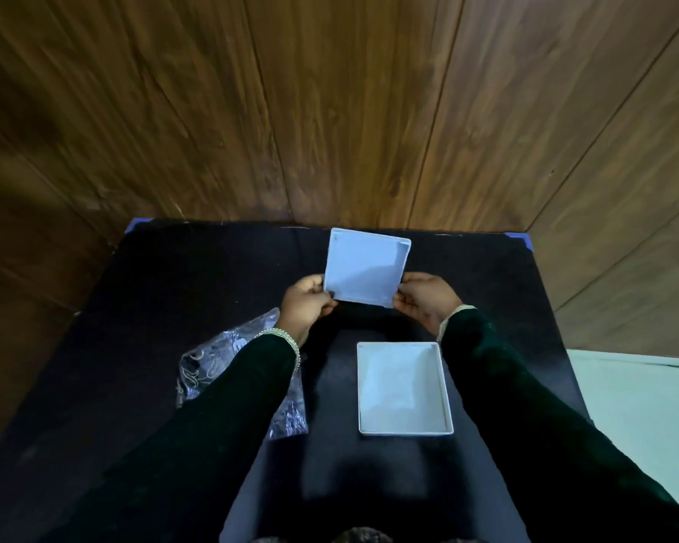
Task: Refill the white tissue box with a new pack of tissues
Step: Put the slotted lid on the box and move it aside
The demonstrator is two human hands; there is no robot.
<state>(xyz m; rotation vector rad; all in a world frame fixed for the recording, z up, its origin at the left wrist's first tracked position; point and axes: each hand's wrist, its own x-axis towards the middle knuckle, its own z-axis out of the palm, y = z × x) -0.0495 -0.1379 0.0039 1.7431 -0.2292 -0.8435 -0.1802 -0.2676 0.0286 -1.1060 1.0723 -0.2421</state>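
I hold a white box half (pixel 365 266) up over the far middle of the black table, its hollow side tilted toward me. My left hand (pixel 306 303) pinches its near left corner and my right hand (pixel 424 295) pinches its near right corner. The other white box half (pixel 404 388) lies open-side-up on the table nearer me, between my forearms; a white sheet or tissue seems to lie inside it. A crinkled clear plastic tissue wrapper (pixel 208 366) lies to the left, partly hidden under my left sleeve.
The black table (pixel 173 276) stands against a brown wood-panelled wall (pixel 330 111). Blue tape marks its far corners (pixel 520 239). A pale floor patch (pixel 635 405) shows beyond the table's right edge.
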